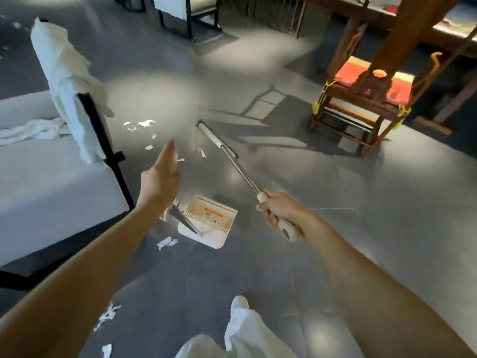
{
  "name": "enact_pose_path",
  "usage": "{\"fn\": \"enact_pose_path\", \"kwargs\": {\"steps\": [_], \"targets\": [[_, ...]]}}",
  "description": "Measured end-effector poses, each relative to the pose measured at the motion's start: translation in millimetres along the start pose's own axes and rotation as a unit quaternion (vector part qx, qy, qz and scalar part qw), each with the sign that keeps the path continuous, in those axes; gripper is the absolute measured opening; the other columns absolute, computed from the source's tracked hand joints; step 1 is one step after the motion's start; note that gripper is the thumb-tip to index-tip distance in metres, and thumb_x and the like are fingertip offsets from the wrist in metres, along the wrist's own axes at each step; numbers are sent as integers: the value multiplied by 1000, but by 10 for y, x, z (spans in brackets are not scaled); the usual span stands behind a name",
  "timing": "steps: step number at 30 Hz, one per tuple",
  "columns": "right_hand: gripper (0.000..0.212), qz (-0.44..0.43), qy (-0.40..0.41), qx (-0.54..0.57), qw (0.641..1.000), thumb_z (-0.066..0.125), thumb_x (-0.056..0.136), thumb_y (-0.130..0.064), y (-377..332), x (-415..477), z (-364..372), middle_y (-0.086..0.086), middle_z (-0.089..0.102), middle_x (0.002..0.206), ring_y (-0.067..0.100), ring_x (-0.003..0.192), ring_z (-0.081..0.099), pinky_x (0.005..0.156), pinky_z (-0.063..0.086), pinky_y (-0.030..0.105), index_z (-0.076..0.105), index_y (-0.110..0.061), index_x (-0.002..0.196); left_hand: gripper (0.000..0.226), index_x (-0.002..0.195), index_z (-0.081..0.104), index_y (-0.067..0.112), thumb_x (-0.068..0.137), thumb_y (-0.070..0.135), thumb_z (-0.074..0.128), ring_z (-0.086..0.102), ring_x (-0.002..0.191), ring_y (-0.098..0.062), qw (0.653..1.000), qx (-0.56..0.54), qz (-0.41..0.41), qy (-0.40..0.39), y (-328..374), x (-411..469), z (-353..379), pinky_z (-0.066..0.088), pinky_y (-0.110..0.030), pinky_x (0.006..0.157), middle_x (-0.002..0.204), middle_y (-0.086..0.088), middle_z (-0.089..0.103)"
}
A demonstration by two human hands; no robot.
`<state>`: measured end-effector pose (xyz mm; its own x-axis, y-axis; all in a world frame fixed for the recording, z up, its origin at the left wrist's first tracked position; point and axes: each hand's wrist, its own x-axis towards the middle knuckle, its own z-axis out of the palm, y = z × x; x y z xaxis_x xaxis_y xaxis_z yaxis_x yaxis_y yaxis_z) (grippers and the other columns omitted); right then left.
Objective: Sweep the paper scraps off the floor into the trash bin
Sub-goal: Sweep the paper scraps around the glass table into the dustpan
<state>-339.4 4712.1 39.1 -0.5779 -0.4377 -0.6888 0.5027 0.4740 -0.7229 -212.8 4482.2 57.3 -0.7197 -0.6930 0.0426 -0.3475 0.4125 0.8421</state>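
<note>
A grey floor [361, 241] is gleaming; beyond the grip of the right hand [280, 211] a wooden chair [361, 109] is standing, far left a white cushioned seat [51, 189].

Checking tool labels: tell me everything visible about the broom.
The cream-and-steel long-handled broom has a cream plastic grip, shiny metal shaft and narrow cream head with dark bristles. It slants away from the person, head over the glossy grey floor near white paper scraps. The right hand grips its end. Bristle contact with the floor cannot be told.
</note>
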Motion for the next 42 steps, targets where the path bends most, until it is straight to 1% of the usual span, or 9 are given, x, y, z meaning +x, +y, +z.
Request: {"fn": "enact_pose_path", "kwargs": {"steps": [3,5,7,11,18,22,28,36,42], "targets": [[26,-18,-10,-28,999,48,94,3,-797,757,-40,-7,37,33,2,26,31,31,27,9,52,-22,96,77,147,23,44,85,1,40,54,118,-14,999,14,-7,46,106,881,60,47,-20,93,144,10,45],[28,-23,-28,-35,999,48,92,5,-1342,1305,8,-6,37,34,3,27,31,31,26,9,43,-19,80,78,147,24,44,85,1,41,56,110,-7,997,2,-10,73,69,1510,83,39,3,71,144,11,44],[28,-19,-26,-44,999,49,90,7,-1860,1901,64,-5,37,35,4,27,32,31,27,10,44,-17,76,76,146,25,45,86,2,43,60,93,-5,995,-10,-26,100,24,2219,88,35,4,57,142,9,47],[26,-26,-45,-82,995,48,91,6,-2861,3145,254,-5,38,33,4,25,33,30,27,9,46,-17,79,71,148,26,41,90,8,52,59,106,-20,990,-1,-42,133,-126,3711,213,37,-13,80,140,1,52],[20,-35,-95,-108,989,47,92,4,-4793,4924,548,-6,40,35,2,26,32,31,28,9,48,-15,97,70,149,22,37,92,7,50,59,110,-38,989,12,-68,130,-138,6238,132,49,-46,95,146,-2,45],[28,-27,-110,-115,987,47,90,5,-5793,5968,719,-1,41,40,4,27,32,32,29,9,50,-17,107,69,150,20,37,95,7,50,60,109,-36,986,32,-81,145,-208,7582,47,50,-47,93,147,-3,43],[14,-30,-153,-173,973,50,91,-1,-7329,7921,1141,-3,43,40,6,31,33,34,30,13,52,-14,94,64,151,18,32,98,12,49,56,115,-40,977,56,-100,180,-600,9623,-64,47,-53,98,153,-3,33],[15,-21,-201,-234,951,52,92,0,-9367,9850,2125,-4,44,38,6,32,35,34,32,14,52,-15,89,63,149,21,38,97,16,50,61,72,-15,935,54,-165,310,-1036,11848,-677,57,-32,73,132,-7,53],[15,-13,-230,-239,943,48,92,3,-10550,11195,3249,-3,43,39,6,31,34,34,31,13,52,-11,87,66,150,23,34,96,14,54,55,101,-17,918,79,-192,338,-1700,13638,-1362,31,-12,87,143,-5,48]]}}
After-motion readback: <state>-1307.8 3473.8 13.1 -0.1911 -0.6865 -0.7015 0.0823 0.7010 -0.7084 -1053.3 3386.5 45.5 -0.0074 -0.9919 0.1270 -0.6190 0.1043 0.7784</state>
